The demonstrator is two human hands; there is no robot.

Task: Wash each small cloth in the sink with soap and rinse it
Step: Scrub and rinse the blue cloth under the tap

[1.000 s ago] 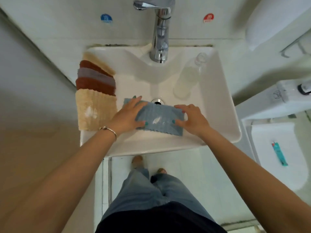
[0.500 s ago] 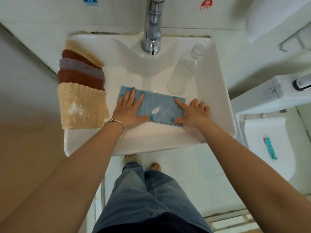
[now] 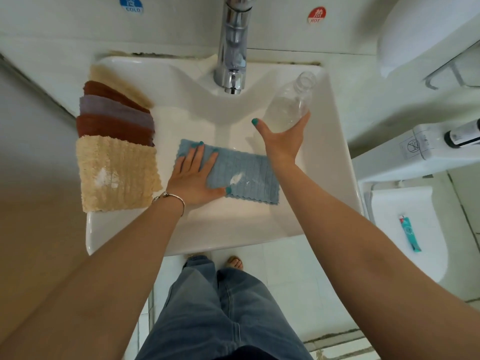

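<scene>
The left hand [image 3: 193,178] lies flat on the left part of the blue cloth [image 3: 241,175], fingers straight and slightly spread, thumb along the cloth's near edge, pressing it to the bottom of the sink [image 3: 335,141]. A thin metal bracelet [image 3: 170,197] circles that wrist. The right hand [image 3: 284,140] reaches further in, palm up against the lower body of the clear plastic bottle [image 3: 288,107], thumb out to the left and fingers curled round the bottle's right side, so it grasps the bottle. Both forearms run in from the lower corners of the view.

The blue cloth is a ribbed, fluffy rectangle with a wavy hem, spread flat in the white glossy basin, and a small white smear (soap or foam, I cannot tell which) sits near its middle. The bottle is uncapped and leans against the sink's right wall, mouth towards the back; it looks to hold a clear liquid.

On the sink's left rim a stack of small cloths [image 3: 114,110] overlaps like tiles: beige, rust brown, mauve, rust brown. Nearest lies a beige cloth [image 3: 117,172] with a nubbly pile and a white patch. A chrome tap [image 3: 233,48] rises at the back between the blue COLD sticker [image 3: 131,3] and the red HOT sticker [image 3: 314,15].
</scene>
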